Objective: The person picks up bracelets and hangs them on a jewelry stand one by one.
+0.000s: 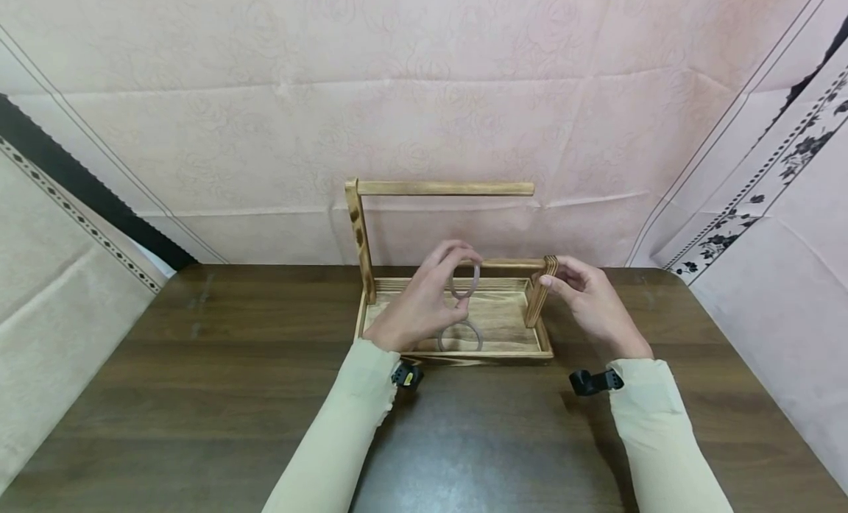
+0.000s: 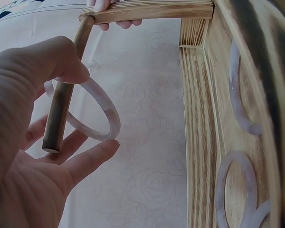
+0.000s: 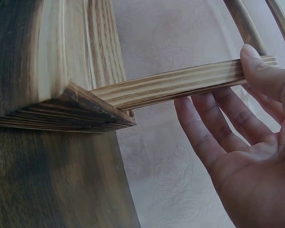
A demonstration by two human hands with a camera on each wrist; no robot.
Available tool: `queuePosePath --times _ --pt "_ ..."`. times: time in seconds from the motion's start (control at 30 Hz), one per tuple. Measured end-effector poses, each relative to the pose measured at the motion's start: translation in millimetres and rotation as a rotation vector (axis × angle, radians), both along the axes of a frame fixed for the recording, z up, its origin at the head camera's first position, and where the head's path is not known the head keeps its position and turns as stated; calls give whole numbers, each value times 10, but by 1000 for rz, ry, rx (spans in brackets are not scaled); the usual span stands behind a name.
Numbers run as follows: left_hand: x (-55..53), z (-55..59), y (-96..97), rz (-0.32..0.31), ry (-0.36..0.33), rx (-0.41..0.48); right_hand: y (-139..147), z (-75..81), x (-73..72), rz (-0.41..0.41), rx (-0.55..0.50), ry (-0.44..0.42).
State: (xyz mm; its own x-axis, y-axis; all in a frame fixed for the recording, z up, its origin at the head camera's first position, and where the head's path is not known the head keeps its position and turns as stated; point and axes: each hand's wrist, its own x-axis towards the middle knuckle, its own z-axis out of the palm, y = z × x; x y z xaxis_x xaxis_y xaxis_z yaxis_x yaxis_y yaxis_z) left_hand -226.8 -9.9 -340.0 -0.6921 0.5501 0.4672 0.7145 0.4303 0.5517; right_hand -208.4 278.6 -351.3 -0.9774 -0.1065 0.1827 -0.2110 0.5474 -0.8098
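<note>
My left hand pinches a pale lavender bangle by the free left end of the lower wooden rod. In the left wrist view, the bangle overlaps the rod and my thumb lies across it. My right hand holds the short right post of the wooden stand near its top, thumb on one side and fingers on the other. Inside the stand's tray base lie more bangles, one beside another; part of them is hidden by the tray wall.
A taller left post carries an upper rod that reaches right above my hands. The stand sits near the back edge of a brown wooden table. Behind it hangs a pale patterned cloth.
</note>
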Motion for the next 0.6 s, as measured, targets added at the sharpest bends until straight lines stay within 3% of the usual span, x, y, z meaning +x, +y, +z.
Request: queuePosePath --times 0.6 --pt "9 4 45 21 10 -14 -3 -2 4 6 -2 10"
